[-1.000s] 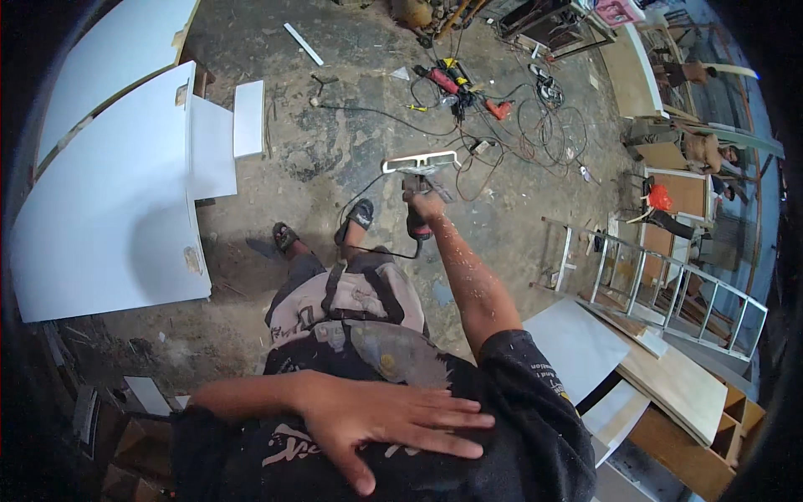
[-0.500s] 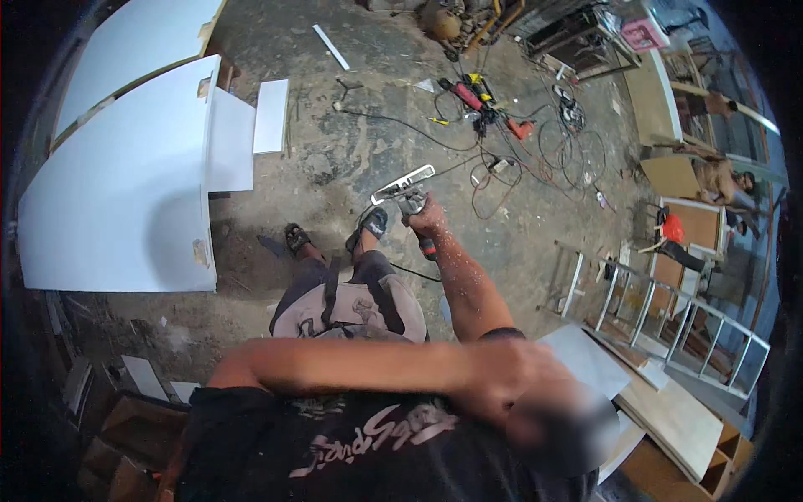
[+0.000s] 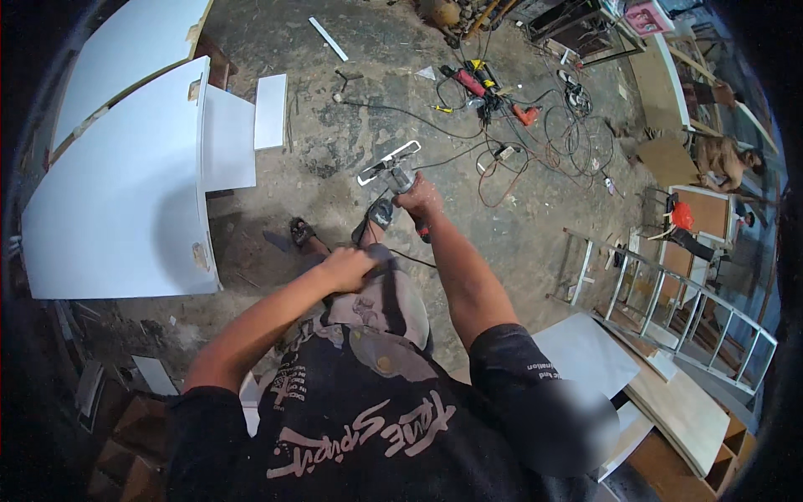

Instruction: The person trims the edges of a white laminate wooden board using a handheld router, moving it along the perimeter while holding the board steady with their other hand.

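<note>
My right hand (image 3: 421, 199) is closed around a handheld power tool (image 3: 400, 177) with a flat, slotted metal base plate and a red-marked end. It is held out in front of me, with the plate turned upward. My left hand (image 3: 347, 269) hangs over my lap near the knee of my dusty shorts (image 3: 401, 305). Its fingers look curled but are blurred and partly hidden, so I cannot make out anything in them. A dark cord (image 3: 414, 258) runs near the tool, close to my sandalled feet (image 3: 378, 216).
Large white panels (image 3: 125, 192) stand on the left. Power tools (image 3: 477, 84) and tangled cords (image 3: 577, 138) lie on the floor ahead. On the right are a metal ladder (image 3: 669, 309), stacked boards (image 3: 669, 402) and, farther off, another person (image 3: 723, 163).
My left hand has come down from my right upper arm to near my knee. My right hand and the power tool have shifted slightly left, and the tool has turned a little.
</note>
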Action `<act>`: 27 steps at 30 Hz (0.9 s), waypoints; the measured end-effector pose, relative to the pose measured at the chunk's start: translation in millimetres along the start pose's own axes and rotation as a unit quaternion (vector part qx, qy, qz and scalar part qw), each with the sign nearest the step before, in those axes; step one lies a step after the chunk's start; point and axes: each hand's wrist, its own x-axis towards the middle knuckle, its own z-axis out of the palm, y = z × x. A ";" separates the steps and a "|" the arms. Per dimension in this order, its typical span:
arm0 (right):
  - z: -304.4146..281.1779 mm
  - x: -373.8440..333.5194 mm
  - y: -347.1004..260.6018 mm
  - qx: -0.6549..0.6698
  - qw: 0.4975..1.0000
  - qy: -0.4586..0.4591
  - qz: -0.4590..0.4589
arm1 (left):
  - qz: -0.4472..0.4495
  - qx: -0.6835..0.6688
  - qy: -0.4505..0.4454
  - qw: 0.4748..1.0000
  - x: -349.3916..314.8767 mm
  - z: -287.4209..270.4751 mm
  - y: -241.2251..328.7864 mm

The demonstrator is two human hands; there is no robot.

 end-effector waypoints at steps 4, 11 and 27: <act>-7.7 -3.3 -10.3 0.013 1.000 -0.006 0.001 | 0.162 -0.140 0.303 0.928 18.2 -68.5 38.7; 16.3 -19.6 -32.7 -0.077 0.995 -0.022 -0.053 | 0.176 -0.151 0.194 0.953 115.3 -41.1 8.7; 7.2 -34.6 -24.5 -0.074 0.995 -0.049 -0.039 | 0.245 -0.208 0.366 0.873 39.1 -79.2 57.7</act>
